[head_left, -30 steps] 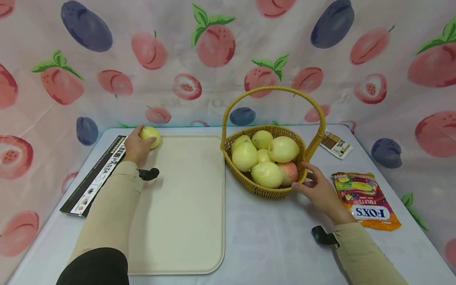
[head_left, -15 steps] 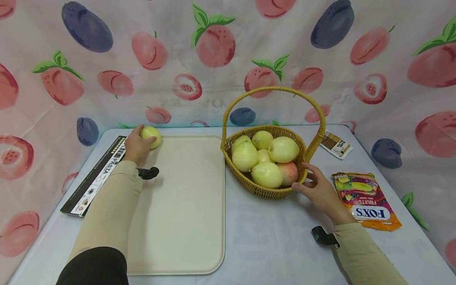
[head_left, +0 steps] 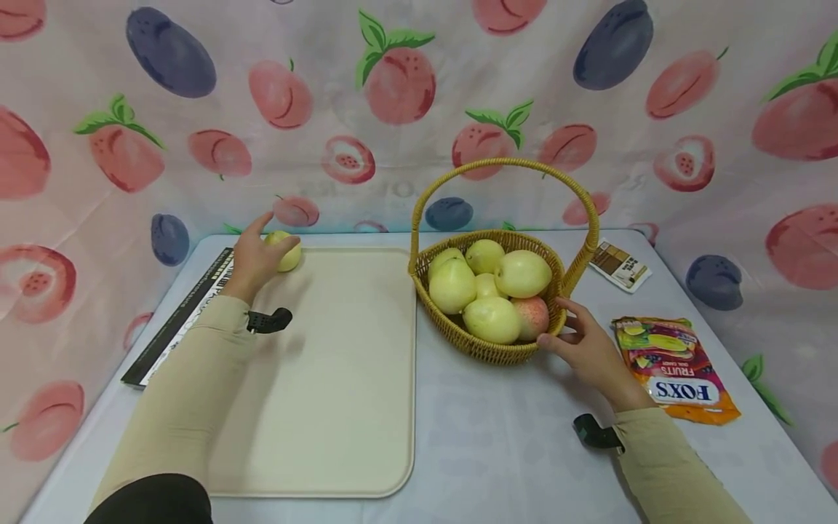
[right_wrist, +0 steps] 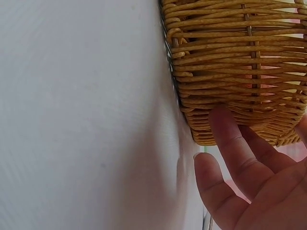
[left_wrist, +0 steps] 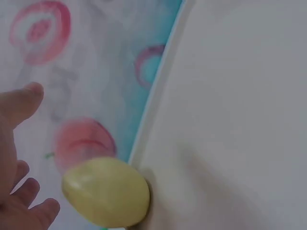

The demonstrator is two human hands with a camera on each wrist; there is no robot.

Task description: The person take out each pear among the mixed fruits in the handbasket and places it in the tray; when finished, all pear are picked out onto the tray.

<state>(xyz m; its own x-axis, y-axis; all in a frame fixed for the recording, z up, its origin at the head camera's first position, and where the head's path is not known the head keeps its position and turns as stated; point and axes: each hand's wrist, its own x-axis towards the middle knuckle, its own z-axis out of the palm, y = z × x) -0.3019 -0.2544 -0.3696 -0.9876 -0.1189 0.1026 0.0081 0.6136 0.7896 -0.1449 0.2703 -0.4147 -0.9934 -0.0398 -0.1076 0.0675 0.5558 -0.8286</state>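
A pale yellow-green fruit, pear-like (left_wrist: 108, 191), sits at the far left corner of the cream tray (head_left: 340, 378). Over it, partly hiding it in the head view, is my left hand (head_left: 254, 255), thumb and index finger spread wide; the left wrist view shows a gap between hand and fruit. On the right, a woven basket (head_left: 484, 353) with a tall handle holds several similar fruits (head_left: 492, 320) and one reddish fruit (head_left: 532, 318). My right hand (head_left: 592, 356) rests with loosely bent fingertips against the basket's right side, as its wrist view also shows.
A black-and-white pasta box (head_left: 177, 320) lies along the tray's left side, partly behind the left arm. Right of the basket are a small brown-and-white packet (head_left: 620, 266) and a Fox's candy bag (head_left: 677, 367). A fruit-print cloth (head_left: 406, 145) hangs behind the white table.
My left hand has let go of the pale fruit and lifted slightly away, its fingers spreading. The fruit stays at the tray corner. The right hand and basket stay put.
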